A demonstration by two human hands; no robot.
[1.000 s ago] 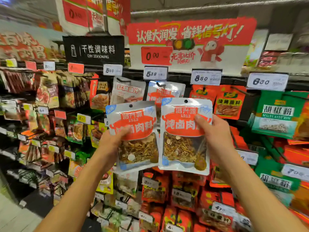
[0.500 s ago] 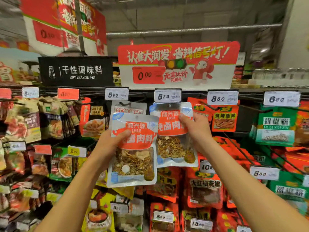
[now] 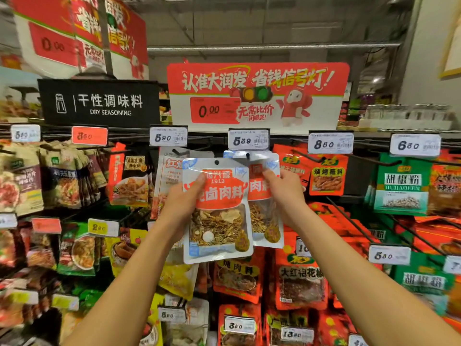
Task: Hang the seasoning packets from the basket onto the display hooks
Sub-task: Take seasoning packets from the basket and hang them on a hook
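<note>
My left hand (image 3: 183, 203) grips a clear packet with a red label (image 3: 219, 221), held upright in front of the display, its hang hole free at the top. My right hand (image 3: 282, 193) pinches a second, matching packet (image 3: 265, 216) by its upper part; that packet's top sits at the hook (image 3: 247, 154) under the 5.89 price tag (image 3: 249, 140). The left packet overlaps the right one. The basket is out of view.
Hooks with hanging seasoning packets fill the wall: red packets (image 3: 326, 178) to the right, green pepper packets (image 3: 401, 186) farther right, brown and orange ones (image 3: 129, 181) to the left. Price tags stick out on hook ends. A black Dry Seasoning sign (image 3: 99, 103) and red promo board (image 3: 257, 96) stand above.
Both hands rose and moved closer to the display. The right packet's top reached the hook under the 5.89 tag, and the left packet shifted right, overlapping it.
</note>
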